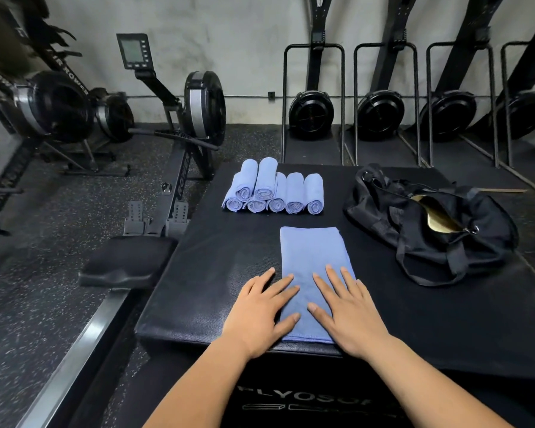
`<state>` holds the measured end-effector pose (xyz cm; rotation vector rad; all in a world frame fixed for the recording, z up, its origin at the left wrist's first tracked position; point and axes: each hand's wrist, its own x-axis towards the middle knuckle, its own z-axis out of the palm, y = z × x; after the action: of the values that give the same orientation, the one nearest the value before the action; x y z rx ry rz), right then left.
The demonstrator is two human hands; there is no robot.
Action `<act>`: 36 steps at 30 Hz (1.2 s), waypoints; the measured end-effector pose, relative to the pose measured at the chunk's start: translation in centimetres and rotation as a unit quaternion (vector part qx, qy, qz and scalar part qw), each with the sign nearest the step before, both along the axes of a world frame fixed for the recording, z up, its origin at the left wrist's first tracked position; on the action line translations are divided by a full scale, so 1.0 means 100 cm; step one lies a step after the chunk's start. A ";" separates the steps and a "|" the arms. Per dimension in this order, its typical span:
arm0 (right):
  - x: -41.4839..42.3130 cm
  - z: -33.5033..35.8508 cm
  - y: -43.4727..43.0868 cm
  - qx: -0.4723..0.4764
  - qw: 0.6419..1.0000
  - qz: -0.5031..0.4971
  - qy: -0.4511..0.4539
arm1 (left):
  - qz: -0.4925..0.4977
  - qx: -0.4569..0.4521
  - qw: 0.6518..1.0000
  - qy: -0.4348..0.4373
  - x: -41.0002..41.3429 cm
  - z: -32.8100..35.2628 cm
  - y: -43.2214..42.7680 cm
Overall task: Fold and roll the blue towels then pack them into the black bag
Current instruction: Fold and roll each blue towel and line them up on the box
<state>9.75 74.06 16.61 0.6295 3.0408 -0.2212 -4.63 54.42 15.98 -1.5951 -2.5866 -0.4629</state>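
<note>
Blue towel [312, 257], folded into a long strip, lies flat at the near edge of the black padded box [198, 273]. My left hand [257, 313] and right hand [349, 316] press flat on its near end, fingers straight and spread, gripping nothing. Seven rolled towels [274, 189] are stacked near the far edge. The black bag [430, 230] lies unzipped toward the right edge.

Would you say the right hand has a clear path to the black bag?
Probably yes. The right hand lies flat on the folded towel, holding nothing, and only bare box top separates it from the bag, farther off to the right.
</note>
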 end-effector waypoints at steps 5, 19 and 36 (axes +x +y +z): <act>0.019 0.002 0.000 0.013 1.000 0.007 0.004 | -0.039 0.086 0.995 -0.022 0.008 -0.011 -0.001; 0.106 -0.001 0.004 0.067 0.993 0.086 0.034 | -0.044 0.139 0.987 -0.062 0.036 -0.009 -0.037; 0.125 -0.015 -0.010 0.045 0.951 0.060 0.301 | -0.020 0.146 0.989 0.027 0.065 -0.003 -0.059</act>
<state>22.25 73.08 15.10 0.4387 3.6794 -0.3235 1.88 48.47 15.66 -1.5370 -2.3206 -0.7512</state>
